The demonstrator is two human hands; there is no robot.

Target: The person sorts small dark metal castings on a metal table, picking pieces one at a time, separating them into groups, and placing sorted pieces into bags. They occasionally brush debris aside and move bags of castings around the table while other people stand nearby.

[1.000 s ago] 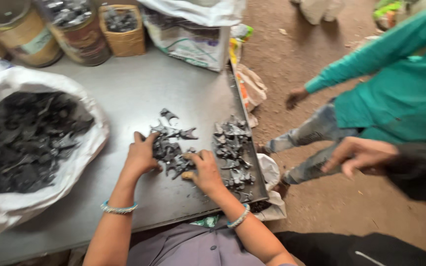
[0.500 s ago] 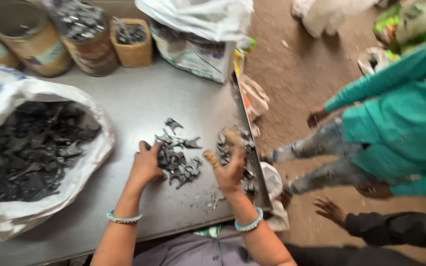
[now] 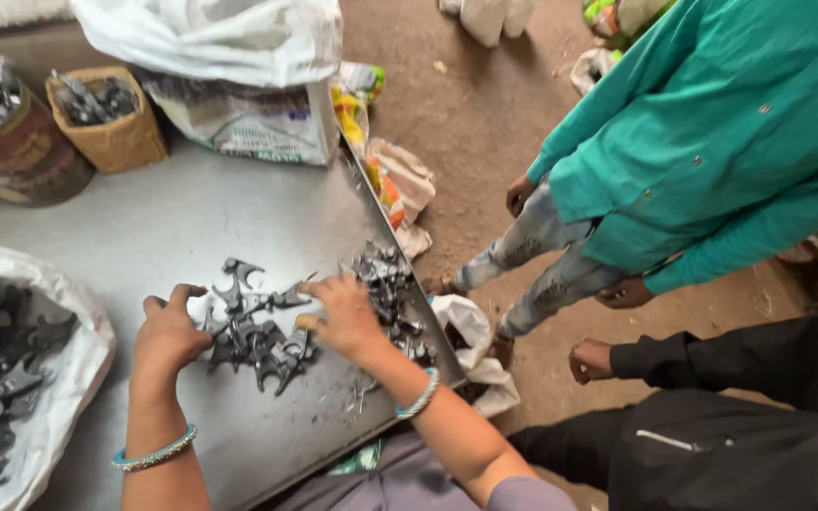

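Observation:
A small heap of dark forked metal parts point(image 3: 256, 331) lies in the middle of the grey metal table point(image 3: 239, 218). My left hand point(image 3: 168, 333) rests at the heap's left edge with its fingers curled against the parts. My right hand point(image 3: 346, 315) lies palm down on the heap's right side, fingers spread over the pieces. A second cluster of the same parts point(image 3: 390, 289) sits along the table's raised right rim, just beyond my right hand. Whether either hand grips a piece is hidden.
A white sack point(image 3: 21, 378) full of the same dark parts stands at the left. At the back are a round tin point(image 3: 11, 142), a brown basket point(image 3: 111, 118) and a large white bag point(image 3: 239, 85). Two people, one in green point(image 3: 712, 142) and one in black point(image 3: 759, 407), stand on the dirt floor at the right.
My right hand has come back left from the rim cluster onto the middle heap. My left hand stays at the heap's left edge. The view has shifted closer and the bystanders' hands have moved.

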